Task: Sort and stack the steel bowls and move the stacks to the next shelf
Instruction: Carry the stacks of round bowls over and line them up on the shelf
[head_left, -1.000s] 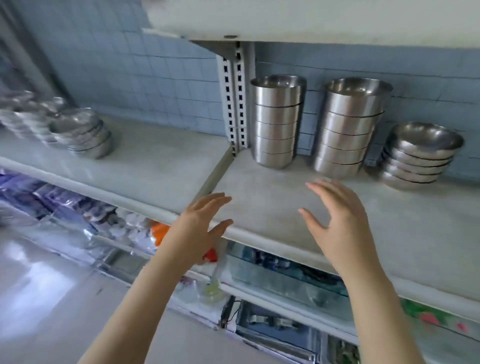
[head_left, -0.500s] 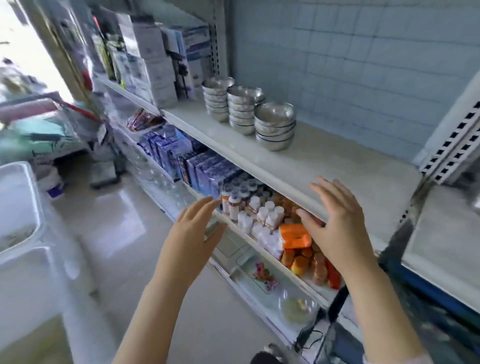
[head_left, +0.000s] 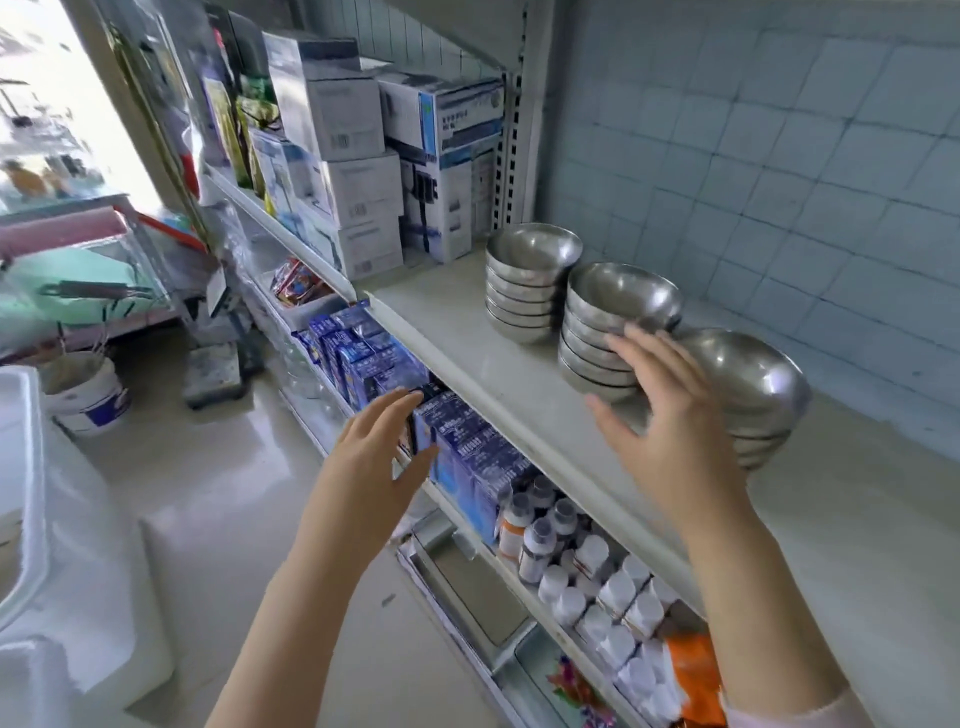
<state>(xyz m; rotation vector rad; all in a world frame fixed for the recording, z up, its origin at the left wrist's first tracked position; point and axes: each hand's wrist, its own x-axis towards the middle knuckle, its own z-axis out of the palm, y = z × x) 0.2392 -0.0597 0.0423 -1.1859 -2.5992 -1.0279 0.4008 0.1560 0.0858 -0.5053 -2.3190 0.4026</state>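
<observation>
Now | bowl stacks (head_left: 530, 280) nearer than 0.5s ago | R hand (head_left: 670, 431) by mid stack (head_left: 608, 338) | L hand (head_left: 374, 457) lower | both spread, empty

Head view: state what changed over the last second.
The camera swung left from the tall bowl stacks and closed in on three low steel bowl stacks. The right hand reached up in front of the middle stack; contact is unclear. The left hand stays open below the shelf edge. Nothing gripped; stacks unmoved.
</observation>
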